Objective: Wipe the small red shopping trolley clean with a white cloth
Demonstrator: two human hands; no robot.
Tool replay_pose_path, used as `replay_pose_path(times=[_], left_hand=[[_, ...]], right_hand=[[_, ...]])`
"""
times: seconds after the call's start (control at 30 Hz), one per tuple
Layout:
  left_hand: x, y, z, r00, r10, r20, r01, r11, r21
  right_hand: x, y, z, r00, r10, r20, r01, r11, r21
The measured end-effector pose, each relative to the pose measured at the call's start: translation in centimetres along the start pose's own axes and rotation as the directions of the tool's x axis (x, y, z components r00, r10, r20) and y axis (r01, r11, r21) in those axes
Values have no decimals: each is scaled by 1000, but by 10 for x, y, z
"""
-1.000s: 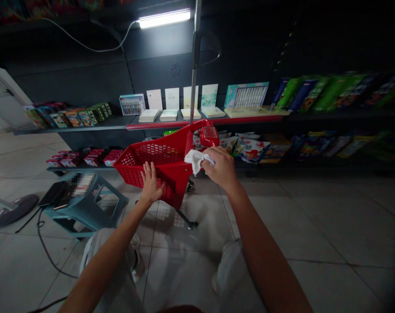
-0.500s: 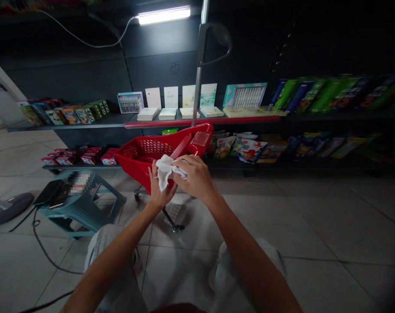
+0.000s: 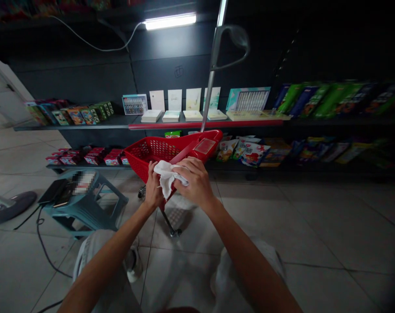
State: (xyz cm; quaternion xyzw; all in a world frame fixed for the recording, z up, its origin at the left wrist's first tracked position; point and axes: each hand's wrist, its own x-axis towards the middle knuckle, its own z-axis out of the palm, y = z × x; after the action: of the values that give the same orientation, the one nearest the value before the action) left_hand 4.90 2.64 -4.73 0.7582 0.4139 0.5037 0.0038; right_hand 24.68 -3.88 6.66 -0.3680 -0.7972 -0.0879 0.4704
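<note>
A red wheeled shopping basket stands tilted before me, its metal pull pole rising to a grey loop handle. My right hand is closed on a crumpled white cloth, pressing it at the near end of the basket. My left hand lies against the basket's near side, fingers bent around its edge beside the cloth. The cloth hides part of the left fingers and the rim beneath. A red bar runs across the basket top to a plate by the pole.
Shelves with boxes, books and snack packs stand behind the basket. To the left is a blue-grey plastic stool bearing dark devices. A cable trails over the floor from it. A round stand base sits farther left.
The whole view has shifted, so the basket and hands appear slightly lower. The cloth is spread a little differently near the left fingers; my right hand still holds it.
</note>
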Motion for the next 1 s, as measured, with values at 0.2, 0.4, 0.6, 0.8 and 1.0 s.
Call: replay_pose_path(times=[0.2, 0.4, 0.6, 0.8, 1.0], left_hand=[[3, -1, -7, 998, 55, -42, -53, 998, 47], [3, -14, -26, 998, 52, -20, -51, 996, 77], [4, -27, -42, 999, 32, -35, -31, 999, 26], [5, -14, -65, 984, 135, -113, -133, 991, 26], [27, 70, -85, 976, 208, -66, -189, 957, 218]], right_hand=[[7, 26, -9, 994, 101, -29, -101, 995, -17], [4, 68, -16, 968, 222, -120, -228, 973, -42], [31, 135, -35, 897, 432, -94, -439, 849, -295], [57, 150, -34, 855, 519, -6, -482, 789, -382], [67, 131, -30, 807, 580, 111, -484, 758, -438]])
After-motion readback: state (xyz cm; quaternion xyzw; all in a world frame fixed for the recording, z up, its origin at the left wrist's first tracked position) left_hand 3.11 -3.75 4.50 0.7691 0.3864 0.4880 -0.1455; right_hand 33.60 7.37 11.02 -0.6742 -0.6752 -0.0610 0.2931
